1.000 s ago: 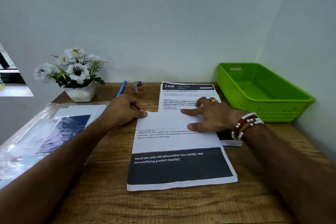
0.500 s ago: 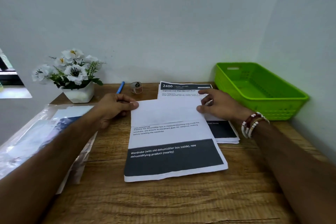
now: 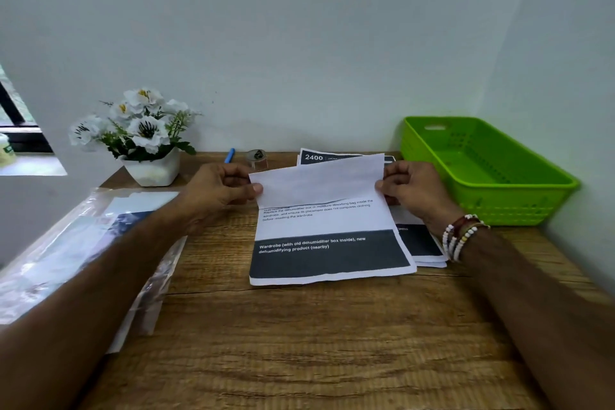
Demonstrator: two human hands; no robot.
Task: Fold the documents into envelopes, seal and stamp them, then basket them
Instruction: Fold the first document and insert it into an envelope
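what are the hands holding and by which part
The white printed paper sheet with the dark band: the left hand pinches the left edge of its folded-over top flap, the right hand the flap's right edge.

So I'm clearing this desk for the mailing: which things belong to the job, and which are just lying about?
Job: sheet, its top flap pinched by the left hand and right hand; paper stack; basket; tape, likely for sealing.
Lying about: flowers; pen; plastic pack, contents unclear.
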